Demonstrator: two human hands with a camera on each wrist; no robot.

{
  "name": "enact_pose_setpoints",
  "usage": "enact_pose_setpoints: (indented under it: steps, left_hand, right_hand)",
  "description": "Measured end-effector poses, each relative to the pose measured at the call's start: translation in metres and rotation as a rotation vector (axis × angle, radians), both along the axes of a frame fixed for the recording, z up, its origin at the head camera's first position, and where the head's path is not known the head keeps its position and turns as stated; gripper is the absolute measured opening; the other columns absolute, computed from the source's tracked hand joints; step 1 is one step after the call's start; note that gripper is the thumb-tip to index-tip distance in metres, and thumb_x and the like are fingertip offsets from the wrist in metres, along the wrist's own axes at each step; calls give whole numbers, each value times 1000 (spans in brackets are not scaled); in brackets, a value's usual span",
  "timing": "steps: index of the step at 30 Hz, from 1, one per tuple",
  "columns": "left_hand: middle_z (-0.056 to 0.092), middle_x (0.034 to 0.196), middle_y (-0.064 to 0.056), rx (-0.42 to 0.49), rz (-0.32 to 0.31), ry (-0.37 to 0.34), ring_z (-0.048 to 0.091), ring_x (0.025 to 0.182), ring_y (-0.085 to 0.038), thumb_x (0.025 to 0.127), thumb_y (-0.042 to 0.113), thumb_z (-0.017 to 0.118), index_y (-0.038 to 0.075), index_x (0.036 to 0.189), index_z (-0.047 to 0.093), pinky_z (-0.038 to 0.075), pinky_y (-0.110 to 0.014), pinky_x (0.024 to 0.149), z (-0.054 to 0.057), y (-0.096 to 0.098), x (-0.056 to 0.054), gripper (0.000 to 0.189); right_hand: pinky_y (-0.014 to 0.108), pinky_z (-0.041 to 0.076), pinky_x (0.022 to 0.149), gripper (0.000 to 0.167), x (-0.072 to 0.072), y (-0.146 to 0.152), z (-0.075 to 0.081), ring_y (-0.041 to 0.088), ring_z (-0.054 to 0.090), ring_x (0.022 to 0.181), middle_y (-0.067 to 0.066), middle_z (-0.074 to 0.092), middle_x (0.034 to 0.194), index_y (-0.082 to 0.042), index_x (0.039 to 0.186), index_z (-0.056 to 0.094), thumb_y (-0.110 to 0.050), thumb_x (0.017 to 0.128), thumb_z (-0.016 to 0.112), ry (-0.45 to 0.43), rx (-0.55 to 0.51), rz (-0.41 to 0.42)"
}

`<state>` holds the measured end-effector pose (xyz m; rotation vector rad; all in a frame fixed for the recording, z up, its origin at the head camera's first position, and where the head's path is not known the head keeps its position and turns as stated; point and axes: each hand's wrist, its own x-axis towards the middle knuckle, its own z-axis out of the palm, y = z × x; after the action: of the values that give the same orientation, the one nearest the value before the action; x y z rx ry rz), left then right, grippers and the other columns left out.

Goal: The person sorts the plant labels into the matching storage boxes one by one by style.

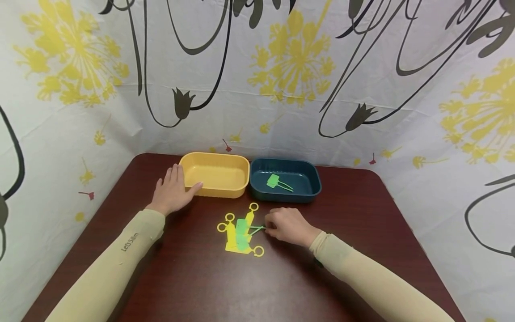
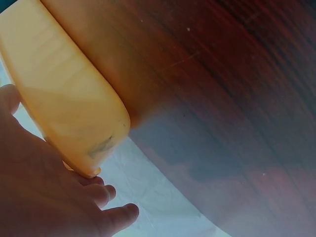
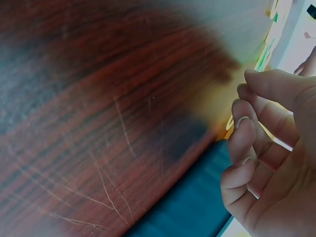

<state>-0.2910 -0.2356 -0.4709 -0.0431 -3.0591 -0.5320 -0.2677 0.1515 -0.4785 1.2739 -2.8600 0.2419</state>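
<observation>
My left hand (image 1: 172,193) rests against the left end of the yellow tray (image 1: 217,193), fingers straight and spread, thumb over the front rim. The left wrist view shows that hand at the tray's rim. My right hand (image 1: 290,224) is curled, its thumb and forefinger pinching the thin tail of a green tag (image 1: 242,226). That tag lies on a small pile with another green tag (image 1: 242,242) and several yellow ring-ended tags (image 1: 231,236). In the right wrist view, the fingertips meet, and the tag's tail between them is hard to see.
A dark blue tray (image 1: 285,197) stands against the yellow tray's right side, with green tags (image 1: 273,180) lying inside. Both trays sit at the back of the dark red wooden table (image 1: 193,286). A patterned white cloth (image 1: 241,67) surrounds the table's back and sides.
</observation>
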Motion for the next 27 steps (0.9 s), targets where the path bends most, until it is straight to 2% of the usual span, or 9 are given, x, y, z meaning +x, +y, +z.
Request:
enact_pose_setpoints:
  steps: [10, 27]
  left_hand:
    - [1, 163, -30, -1, 3, 1, 6, 149, -49, 92, 79, 32, -8, 157, -1, 9, -70, 113, -1, 0, -1, 114]
    - [1, 163, -30, 2, 2, 2, 5, 149, -49, 92, 79, 33, -8, 157, 1, 10, -70, 113, -2, 0, -1, 114]
  right_hand:
    - [24, 49, 59, 7, 1, 0, 3, 5, 53, 67, -13, 62, 81, -24, 89, 76, -26, 86, 81, -14, -28, -1]
    - [24, 47, 56, 8, 3, 4, 14, 4, 51, 66, -13, 57, 78, -22, 89, 77, -24, 84, 83, 14, -88, 15]
